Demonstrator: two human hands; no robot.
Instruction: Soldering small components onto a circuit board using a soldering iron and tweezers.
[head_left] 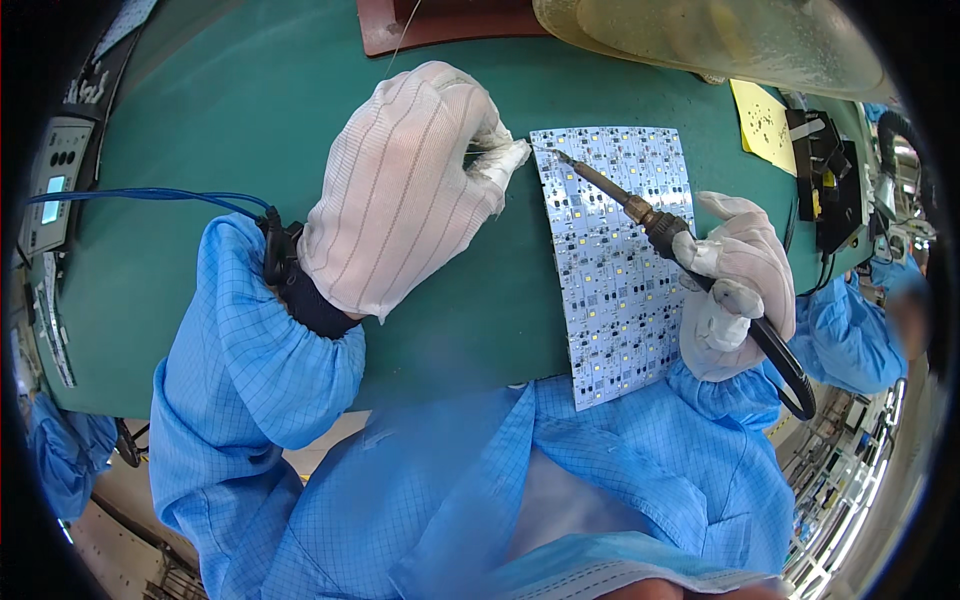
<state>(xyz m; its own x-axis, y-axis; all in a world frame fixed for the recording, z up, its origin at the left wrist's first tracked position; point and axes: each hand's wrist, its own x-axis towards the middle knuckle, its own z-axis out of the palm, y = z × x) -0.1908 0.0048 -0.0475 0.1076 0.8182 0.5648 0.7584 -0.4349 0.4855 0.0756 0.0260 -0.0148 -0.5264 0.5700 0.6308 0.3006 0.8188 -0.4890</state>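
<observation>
A white circuit board panel [612, 300], dotted with small components, lies on the green mat in front of me. In my gloved right hand [740, 285] is a soldering iron [655, 225], its tip down at the board's upper left corner. My left hand [405, 190], also gloved, is closed in a pinch on a thin solder wire [403, 40] just left of that corner. The wire runs up behind the hand toward the far edge, and its end near the iron's tip is too fine to make out. A black strap [280, 250] with a blue cord circles my left wrist.
On the green mat [470, 330], a red-brown tray [450, 25] and a clear curved plastic cover [720, 40] stand at the far side. A speckled yellow pad [763, 125] and a black holder [835, 180] are far right. A control unit [55, 180] sits left. Another person's blue sleeve [850, 330] shows right.
</observation>
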